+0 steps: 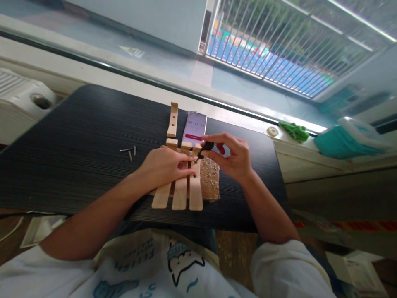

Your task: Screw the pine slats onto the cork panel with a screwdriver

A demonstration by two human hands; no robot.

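Observation:
Three pale wooden slats (180,194) lie side by side near the front of a black table (77,136), partly on a sheet of bubble wrap (211,182). My left hand (164,165) lies on top of the slats, fingers closed down on them and pinching at a hole. My right hand (232,157) grips a small black-handled screwdriver (204,148), its tip pointing down at the rightmost slat. A separate wooden slat (173,120) lies further back.
A phone (194,128) with a lit timer screen lies flat behind the slats. A few loose screws (128,151) lie to the left. A tape roll (272,131), a green cloth (294,131) and a teal bag (341,142) rest on the window ledge at right.

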